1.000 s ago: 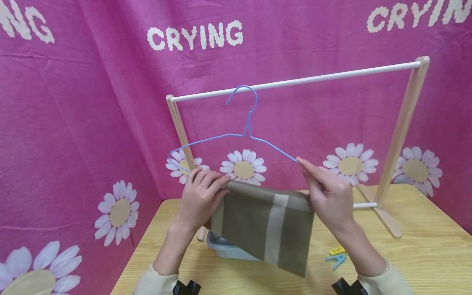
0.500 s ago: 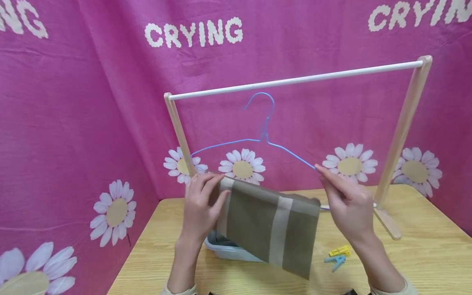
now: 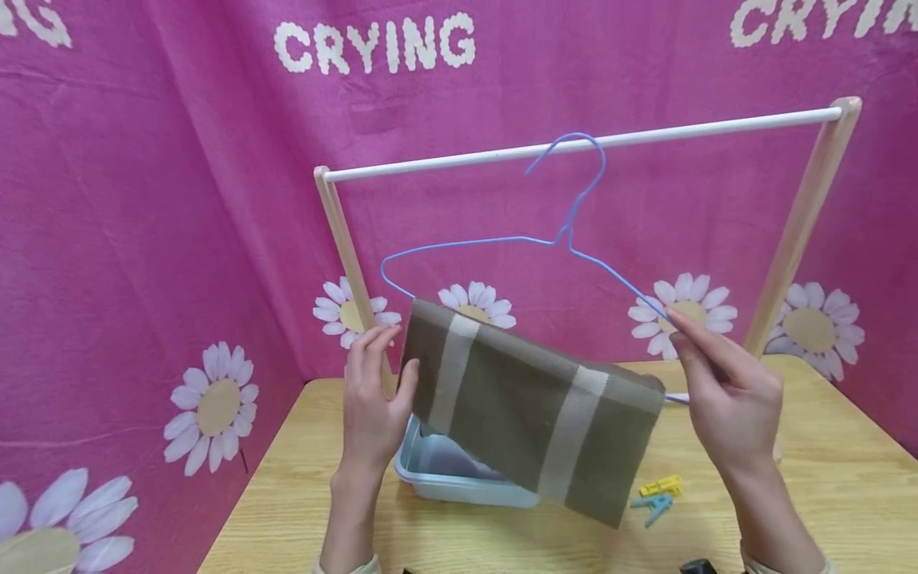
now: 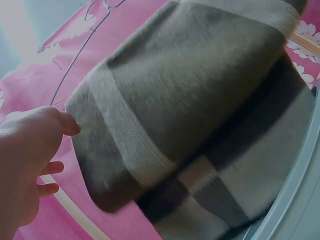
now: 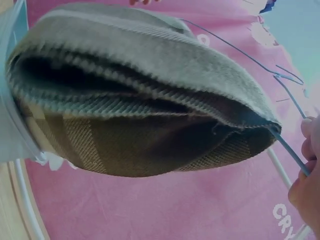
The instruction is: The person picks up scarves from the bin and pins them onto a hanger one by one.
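A blue wire hanger (image 3: 502, 240) is tilted before the rack, its right end gripped by my right hand (image 3: 739, 399). Over its lower bar hangs a folded brown cloth (image 3: 516, 383) with pale stripes; the left wrist view shows a dark-and-pale checked part beneath. My left hand (image 3: 376, 391) stands at the cloth's left edge with fingers loosely extended, the thumb against or just beside that edge. In the right wrist view my right fingers (image 5: 307, 145) curl round the blue wire beside the cloth's stitched edges. The hook overlaps the white rail in view; whether it rests there I cannot tell.
A wooden rack with a white rail (image 3: 445, 161) stands on the wooden table (image 3: 287, 478). Below the cloth sits a light-blue plastic tub (image 3: 473, 490). To its right lie a yellow clothespin (image 3: 661, 486) and a blue clothespin (image 3: 653, 505). A pink curtain hangs behind.
The hanger and cloth have moved right, with the hook rising over the last half second. My left hand has let go of the cloth's top left corner, which now shows.
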A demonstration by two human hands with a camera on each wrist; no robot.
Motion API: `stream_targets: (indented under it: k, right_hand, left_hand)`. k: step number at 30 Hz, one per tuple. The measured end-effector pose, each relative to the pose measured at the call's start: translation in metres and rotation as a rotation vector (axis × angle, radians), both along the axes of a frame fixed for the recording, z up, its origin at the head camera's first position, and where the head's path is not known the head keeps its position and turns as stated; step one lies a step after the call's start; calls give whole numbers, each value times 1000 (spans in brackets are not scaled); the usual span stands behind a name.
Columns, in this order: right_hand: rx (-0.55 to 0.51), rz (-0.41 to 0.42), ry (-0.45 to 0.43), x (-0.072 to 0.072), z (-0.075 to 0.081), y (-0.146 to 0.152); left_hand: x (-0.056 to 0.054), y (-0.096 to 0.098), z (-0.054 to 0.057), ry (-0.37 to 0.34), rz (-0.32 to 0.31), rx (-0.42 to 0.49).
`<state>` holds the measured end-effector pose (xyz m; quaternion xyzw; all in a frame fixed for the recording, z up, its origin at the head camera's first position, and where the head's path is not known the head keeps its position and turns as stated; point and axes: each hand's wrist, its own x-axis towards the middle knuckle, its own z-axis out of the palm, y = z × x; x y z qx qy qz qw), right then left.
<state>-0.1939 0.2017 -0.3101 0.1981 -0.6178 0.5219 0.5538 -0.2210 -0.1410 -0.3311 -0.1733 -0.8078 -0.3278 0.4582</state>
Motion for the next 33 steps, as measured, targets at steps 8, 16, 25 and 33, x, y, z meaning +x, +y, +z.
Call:
stream_targets:
  k: [8, 16, 25, 33]
  right_hand:
    - [-180, 28, 42, 10, 12, 10]
    - [25, 146, 138, 25, 24, 15]
    - [204, 213, 232, 14, 18, 7]
    - [252, 81, 314, 6, 13, -7]
  left_hand:
    - [-2, -3, 0, -9, 4, 11]
    - [1, -3, 3, 8, -70, 93]
    - [3, 2, 5, 117, -184, 285]
    - [-2, -11, 4, 276, -132, 241]
